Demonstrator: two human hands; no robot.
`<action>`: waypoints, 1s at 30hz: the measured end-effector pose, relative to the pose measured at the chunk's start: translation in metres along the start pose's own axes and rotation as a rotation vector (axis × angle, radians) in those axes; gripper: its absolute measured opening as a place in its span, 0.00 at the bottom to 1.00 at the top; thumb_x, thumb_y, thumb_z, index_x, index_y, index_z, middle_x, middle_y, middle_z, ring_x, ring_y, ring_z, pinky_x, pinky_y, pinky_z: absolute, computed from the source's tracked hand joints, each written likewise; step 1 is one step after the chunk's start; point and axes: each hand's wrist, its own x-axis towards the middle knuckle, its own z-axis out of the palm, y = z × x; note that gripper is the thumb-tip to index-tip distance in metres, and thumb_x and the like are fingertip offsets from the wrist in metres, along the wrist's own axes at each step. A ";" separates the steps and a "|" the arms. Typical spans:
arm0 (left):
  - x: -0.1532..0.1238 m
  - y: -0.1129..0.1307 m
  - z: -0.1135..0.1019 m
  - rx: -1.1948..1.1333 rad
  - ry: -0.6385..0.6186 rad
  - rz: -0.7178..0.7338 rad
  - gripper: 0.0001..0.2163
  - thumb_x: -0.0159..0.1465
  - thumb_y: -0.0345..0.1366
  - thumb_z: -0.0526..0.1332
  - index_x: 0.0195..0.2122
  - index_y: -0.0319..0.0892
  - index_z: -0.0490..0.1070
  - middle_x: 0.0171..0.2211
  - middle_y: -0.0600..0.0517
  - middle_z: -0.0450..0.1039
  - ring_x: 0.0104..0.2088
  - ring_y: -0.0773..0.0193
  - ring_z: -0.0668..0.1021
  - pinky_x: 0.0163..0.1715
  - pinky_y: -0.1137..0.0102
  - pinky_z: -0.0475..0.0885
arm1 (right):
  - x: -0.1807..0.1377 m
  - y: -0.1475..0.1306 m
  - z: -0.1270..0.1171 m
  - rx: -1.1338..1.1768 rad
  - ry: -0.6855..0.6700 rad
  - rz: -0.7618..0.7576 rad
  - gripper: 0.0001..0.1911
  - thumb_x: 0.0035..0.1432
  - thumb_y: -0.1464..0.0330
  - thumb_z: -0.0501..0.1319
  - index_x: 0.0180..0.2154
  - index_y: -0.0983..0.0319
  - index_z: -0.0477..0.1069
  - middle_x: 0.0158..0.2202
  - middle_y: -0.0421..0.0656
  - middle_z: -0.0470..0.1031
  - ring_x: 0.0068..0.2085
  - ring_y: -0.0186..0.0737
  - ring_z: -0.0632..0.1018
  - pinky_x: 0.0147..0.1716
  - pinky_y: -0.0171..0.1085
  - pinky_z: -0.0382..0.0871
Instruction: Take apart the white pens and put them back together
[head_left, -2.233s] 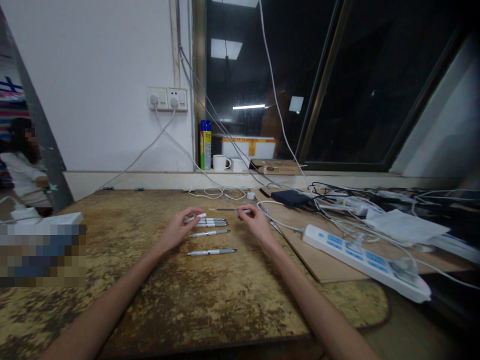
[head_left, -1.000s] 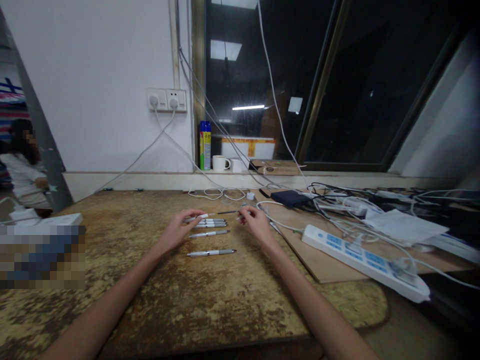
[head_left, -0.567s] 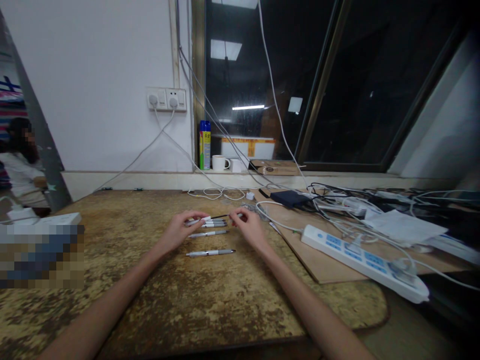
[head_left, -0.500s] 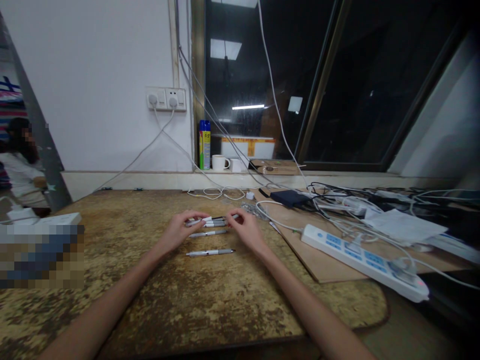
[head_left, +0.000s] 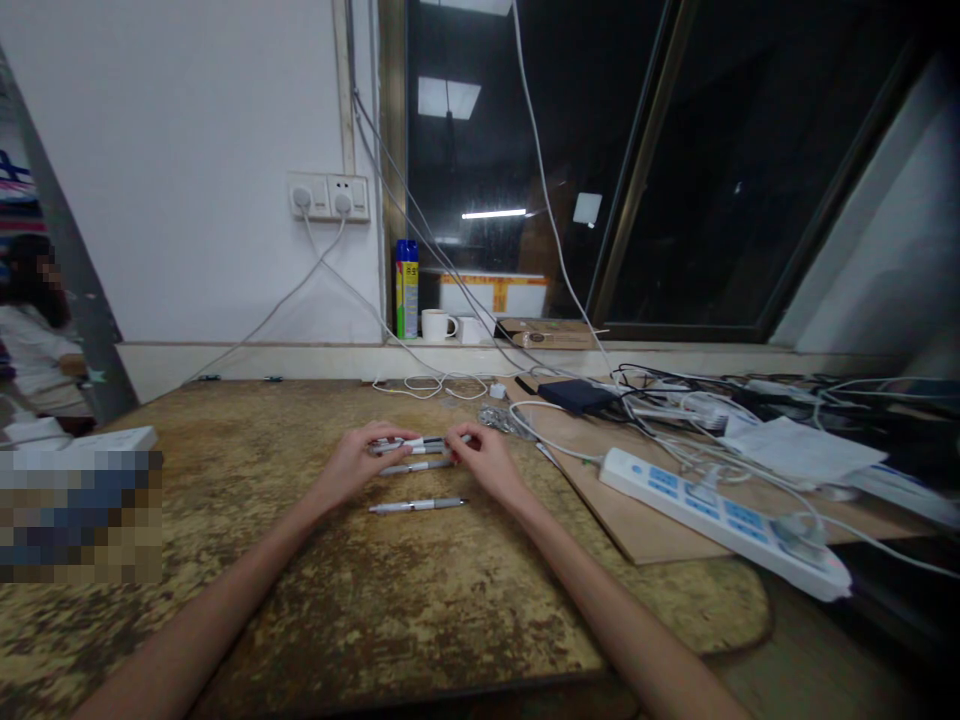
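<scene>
My left hand [head_left: 352, 460] is closed, thumb and fingers pinching a white and grey pen [head_left: 396, 442] just above the table. A thin dark length of that pen shows between my two hands. My right hand [head_left: 486, 462] is closed too, its fingertips around a grey pen part [head_left: 466, 438] at the dark end; whether the two pieces touch is hidden by the fingers. Close below the held pen lies another pen [head_left: 429, 450]. Nearer me are a pen [head_left: 416, 467] and, farther apart, one more pen [head_left: 418, 506], both lying crosswise.
A worn wooden table [head_left: 360, 610] is under my arms. To the right, a white power strip [head_left: 724, 520] and tangled cables lie on a brown board [head_left: 637, 535]. Behind my right hand is a crumpled clear plastic bag [head_left: 499, 418]. A person [head_left: 34, 330] is at far left.
My right hand has moved slightly left with the grey pen part, closing on the dark end of the held pen. My left hand keeps its grip. The view has shifted a little.
</scene>
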 end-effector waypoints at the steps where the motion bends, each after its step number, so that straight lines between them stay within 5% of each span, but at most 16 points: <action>1: 0.000 0.001 0.000 0.001 -0.002 0.003 0.14 0.66 0.45 0.63 0.49 0.47 0.80 0.46 0.49 0.80 0.46 0.56 0.79 0.47 0.67 0.70 | 0.000 0.001 0.000 0.002 -0.003 0.002 0.15 0.60 0.58 0.60 0.30 0.62 0.75 0.24 0.40 0.75 0.27 0.37 0.74 0.32 0.35 0.67; 13: 0.000 0.000 0.000 0.001 0.008 -0.011 0.15 0.67 0.47 0.62 0.49 0.47 0.80 0.46 0.49 0.81 0.47 0.56 0.79 0.48 0.66 0.70 | 0.003 0.007 0.002 0.156 -0.052 0.053 0.19 0.61 0.54 0.59 0.32 0.62 0.77 0.28 0.43 0.78 0.30 0.41 0.77 0.36 0.38 0.71; 21: 0.000 -0.003 -0.001 -0.001 0.072 -0.053 0.15 0.67 0.48 0.62 0.48 0.46 0.81 0.47 0.48 0.81 0.48 0.53 0.80 0.51 0.64 0.71 | 0.004 -0.002 -0.005 0.167 0.119 0.077 0.11 0.53 0.64 0.61 0.37 0.61 0.76 0.30 0.42 0.79 0.35 0.42 0.79 0.42 0.40 0.71; 30: 0.000 -0.004 0.000 0.003 0.044 -0.063 0.16 0.67 0.48 0.61 0.48 0.46 0.81 0.48 0.48 0.81 0.48 0.54 0.80 0.51 0.65 0.71 | 0.003 -0.013 -0.008 0.226 0.143 0.081 0.12 0.52 0.63 0.62 0.38 0.61 0.74 0.32 0.41 0.78 0.35 0.42 0.80 0.43 0.40 0.72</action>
